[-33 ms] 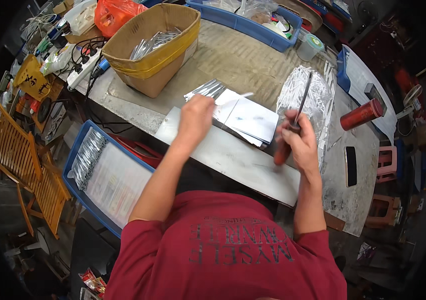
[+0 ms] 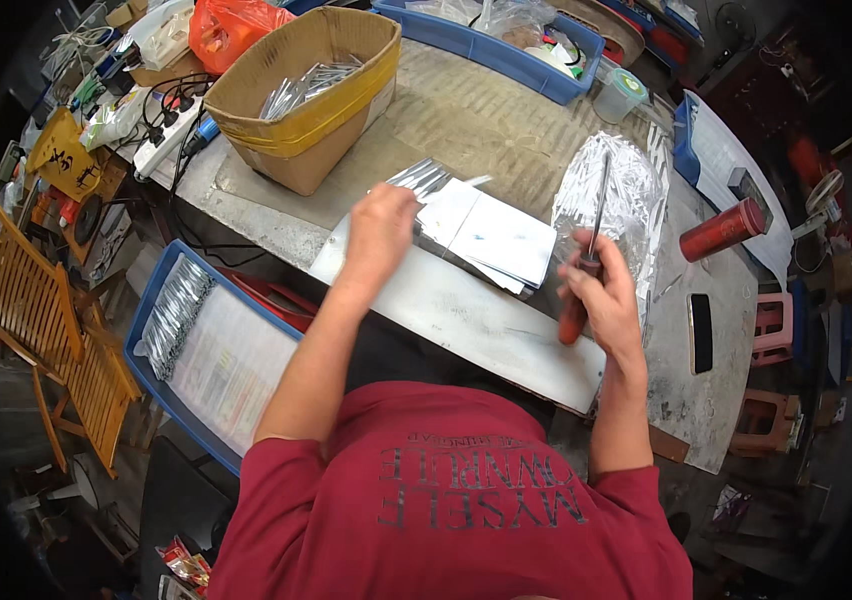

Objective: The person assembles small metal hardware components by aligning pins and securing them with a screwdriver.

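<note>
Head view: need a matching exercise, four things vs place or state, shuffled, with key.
1. Red-handled tool
2. Cardboard box
3. Phone
4. White sheets

A. Dark-faced, flat on the table
B. Just right of the left hand
C. Held in the right hand
D. Ringed by yellow tape, metal rods inside

Pairs: 1-C, 2-D, 3-A, 4-B

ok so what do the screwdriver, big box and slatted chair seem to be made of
Screwdriver: shaft apparently metal, grey with a dull shine; handle probably plastic, going by its red colour.
Box: matte cardboard, from its plain brown walls; the yellow band looks glossy, perhaps tape.
Chair: probably varnished wood, given its orange-brown slats.
</note>
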Demonstrator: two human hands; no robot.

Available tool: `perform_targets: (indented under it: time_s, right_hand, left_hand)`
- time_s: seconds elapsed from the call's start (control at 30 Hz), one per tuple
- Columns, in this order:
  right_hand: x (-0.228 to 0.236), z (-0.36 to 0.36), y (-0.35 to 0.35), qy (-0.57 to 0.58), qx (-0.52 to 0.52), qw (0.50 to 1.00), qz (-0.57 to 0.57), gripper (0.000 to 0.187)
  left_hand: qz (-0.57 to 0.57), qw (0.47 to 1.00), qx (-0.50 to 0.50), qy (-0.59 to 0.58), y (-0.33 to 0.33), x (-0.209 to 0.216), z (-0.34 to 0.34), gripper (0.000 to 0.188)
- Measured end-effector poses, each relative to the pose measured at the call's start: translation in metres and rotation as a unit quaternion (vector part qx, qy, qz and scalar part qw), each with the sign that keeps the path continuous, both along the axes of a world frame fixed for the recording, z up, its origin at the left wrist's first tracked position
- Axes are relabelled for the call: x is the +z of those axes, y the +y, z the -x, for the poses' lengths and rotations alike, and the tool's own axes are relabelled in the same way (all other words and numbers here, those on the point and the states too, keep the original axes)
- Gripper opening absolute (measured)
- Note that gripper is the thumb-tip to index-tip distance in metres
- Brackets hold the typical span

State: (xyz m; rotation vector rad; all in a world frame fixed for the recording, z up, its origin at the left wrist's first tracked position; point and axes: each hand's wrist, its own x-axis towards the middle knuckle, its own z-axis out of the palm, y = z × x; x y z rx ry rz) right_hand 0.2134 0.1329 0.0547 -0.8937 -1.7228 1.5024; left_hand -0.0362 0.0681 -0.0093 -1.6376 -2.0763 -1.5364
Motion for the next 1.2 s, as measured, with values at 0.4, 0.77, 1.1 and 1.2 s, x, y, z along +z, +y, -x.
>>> perform_targets:
  time_s: [0.4,0.77,1.1,1.2]
  right_hand:
    - [-0.021,-0.065,-0.015,-0.383,0.124,0.857,-0.322,0.036]
    - [-0.029,-0.064,-0.005,-0.377,0.09,0.841,-0.377,0.033]
    - [-0.046,-0.055,-0.007,-0.293,0.014,0.853,-0.431,0.03]
    - [-0.047,-0.053,-0.009,-0.27,-0.013,0.85,-0.453,0.029]
  left_hand:
    - [0.116,0.987,0.091,0.056,0.014,-0.024,0.045,0.006]
    - [-0.051,0.991,0.006,0.122,0.006,0.058,0.031,0.006]
    - [0.094,0.964,0.065,0.242,0.04,0.113,0.137,0.014]
    - [0.336,0.938,-0.031,0.075,0.055,0.106,0.171,0.025]
